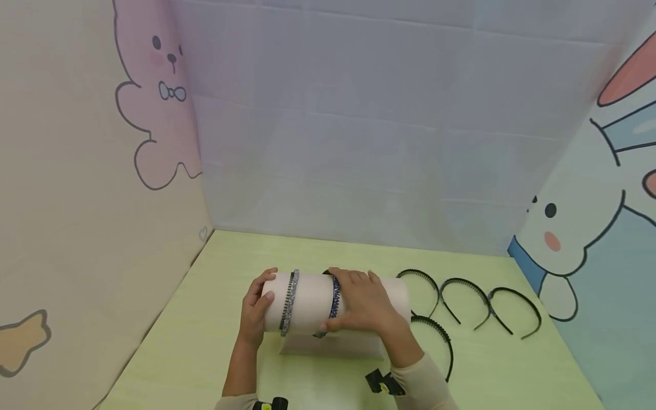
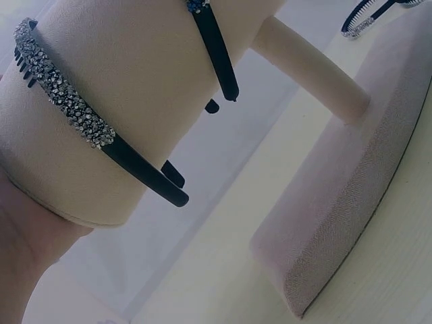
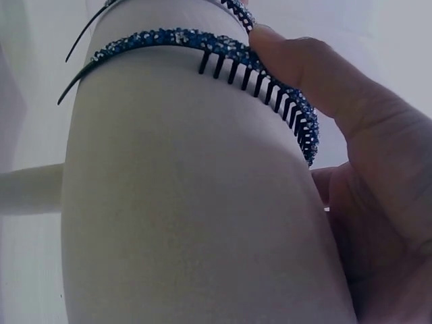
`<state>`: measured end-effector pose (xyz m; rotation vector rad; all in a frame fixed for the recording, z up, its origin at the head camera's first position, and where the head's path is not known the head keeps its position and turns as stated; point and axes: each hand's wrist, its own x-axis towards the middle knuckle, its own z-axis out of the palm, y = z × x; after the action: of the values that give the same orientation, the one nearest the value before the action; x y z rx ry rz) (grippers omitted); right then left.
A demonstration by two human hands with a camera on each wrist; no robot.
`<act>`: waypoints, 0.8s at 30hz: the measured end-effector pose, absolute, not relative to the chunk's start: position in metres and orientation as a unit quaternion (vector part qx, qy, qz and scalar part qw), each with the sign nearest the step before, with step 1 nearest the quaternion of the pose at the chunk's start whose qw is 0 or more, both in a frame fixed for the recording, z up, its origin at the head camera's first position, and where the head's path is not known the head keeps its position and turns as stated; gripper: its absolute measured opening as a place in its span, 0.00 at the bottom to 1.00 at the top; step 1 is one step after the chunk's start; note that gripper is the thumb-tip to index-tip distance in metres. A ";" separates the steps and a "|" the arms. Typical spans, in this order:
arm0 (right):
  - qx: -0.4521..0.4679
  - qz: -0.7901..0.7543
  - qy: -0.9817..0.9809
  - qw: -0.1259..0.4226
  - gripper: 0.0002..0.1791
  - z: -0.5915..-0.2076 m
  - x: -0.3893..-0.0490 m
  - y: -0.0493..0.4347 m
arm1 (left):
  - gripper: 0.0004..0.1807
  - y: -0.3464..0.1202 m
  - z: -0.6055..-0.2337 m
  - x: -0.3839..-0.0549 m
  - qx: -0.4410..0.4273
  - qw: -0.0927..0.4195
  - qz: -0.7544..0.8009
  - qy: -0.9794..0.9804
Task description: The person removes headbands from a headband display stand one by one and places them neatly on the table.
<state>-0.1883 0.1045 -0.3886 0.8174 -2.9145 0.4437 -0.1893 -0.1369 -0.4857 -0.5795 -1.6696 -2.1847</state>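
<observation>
Padded roll (image 1: pixel 310 299) lies horizontal on its stand (image 1: pixel 333 346)

Right hand (image 1: pixel 366 299): grips blue headband (image 1: pixel 335 297) over roll.
Left hand (image 1: pixel 253 310): grips roll's left end.
Blue headband: sits around roll's middle.
Silver headband (image 1: pixel 290 302): encircles roll, near left hand.

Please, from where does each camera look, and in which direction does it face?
Head: worn on the head, facing forward and down at the roll on the table; left hand and right hand show, with forearms.
Left wrist: facing the silver band and the stand's base; part of the left hand or wrist shows, lower left.
Right wrist: facing along the roll to the blue band; right thumb and palm show.
Head and left wrist share both bands.
</observation>
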 end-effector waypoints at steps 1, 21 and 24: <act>0.266 0.145 -0.952 0.045 0.59 -0.388 -0.188 0.107 | 0.15 -0.136 -0.486 -0.190 -0.201 0.165 -0.768 -0.585; 0.272 0.077 -0.953 0.105 0.63 -0.399 -0.184 0.121 | 0.15 -0.135 -0.485 -0.191 -0.189 0.166 -0.767 -0.590; 0.272 0.049 -0.950 0.143 0.63 -0.404 -0.183 0.118 | 0.15 -0.137 -0.486 -0.191 -0.190 0.165 -0.769 -0.587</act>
<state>-0.1834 0.1179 -0.4042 0.7840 -2.7421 0.1414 -0.1911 -0.1368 -0.4855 -0.5415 -1.6730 -2.1917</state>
